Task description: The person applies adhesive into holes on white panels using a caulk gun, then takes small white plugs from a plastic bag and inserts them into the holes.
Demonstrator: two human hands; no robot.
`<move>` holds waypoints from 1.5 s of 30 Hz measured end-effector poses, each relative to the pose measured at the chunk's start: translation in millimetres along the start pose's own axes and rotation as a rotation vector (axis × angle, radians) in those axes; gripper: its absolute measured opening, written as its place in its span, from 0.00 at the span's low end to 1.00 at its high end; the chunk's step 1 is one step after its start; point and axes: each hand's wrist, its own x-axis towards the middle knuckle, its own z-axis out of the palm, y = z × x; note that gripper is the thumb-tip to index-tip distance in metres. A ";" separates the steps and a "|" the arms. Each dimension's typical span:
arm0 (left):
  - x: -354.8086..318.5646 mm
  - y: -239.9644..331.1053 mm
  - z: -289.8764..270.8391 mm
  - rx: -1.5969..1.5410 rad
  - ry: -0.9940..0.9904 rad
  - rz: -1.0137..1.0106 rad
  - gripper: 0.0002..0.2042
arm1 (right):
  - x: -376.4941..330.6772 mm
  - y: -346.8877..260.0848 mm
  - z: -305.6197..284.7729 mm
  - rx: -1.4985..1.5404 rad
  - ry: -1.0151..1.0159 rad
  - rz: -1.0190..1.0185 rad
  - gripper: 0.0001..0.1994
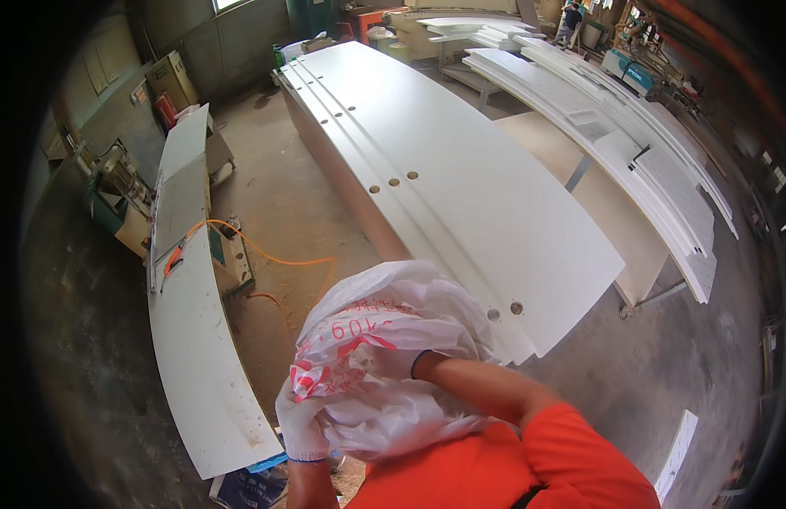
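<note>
A large white woven plastic sack (401,297) with red printing is held against my body, its mouth facing up. My left hand (300,420), in a white knit glove, is closed on the left rim of the sack. Reaching in from the right, my right hand (397,360) is down inside the sack's mouth, also gloved, with a dark blue cuff at the wrist. Folds of plastic hide its fingers, so I cannot tell what they hold. What lies deep in the sack is hidden too.
Ahead stands a stack of white panels (461,170) with long grooves and round holes. A narrow white bench (194,339) runs along the left, carrying an orange air gun (174,259) with its hose (283,259) trailing off. More white panels (613,144) lie at the right.
</note>
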 end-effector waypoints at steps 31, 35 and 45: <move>33.8 -25.7 21.9 0.171 0.054 0.077 0.23 | -153.5 6.9 -149.9 0.749 0.341 0.447 0.12; 44.6 -37.8 9.6 0.167 0.083 0.063 0.22 | -229.6 129.1 -165.6 -0.103 0.488 0.886 0.10; 58.0 -40.0 7.4 0.145 0.040 0.040 0.26 | -222.7 164.4 -147.1 -0.656 0.164 0.798 0.08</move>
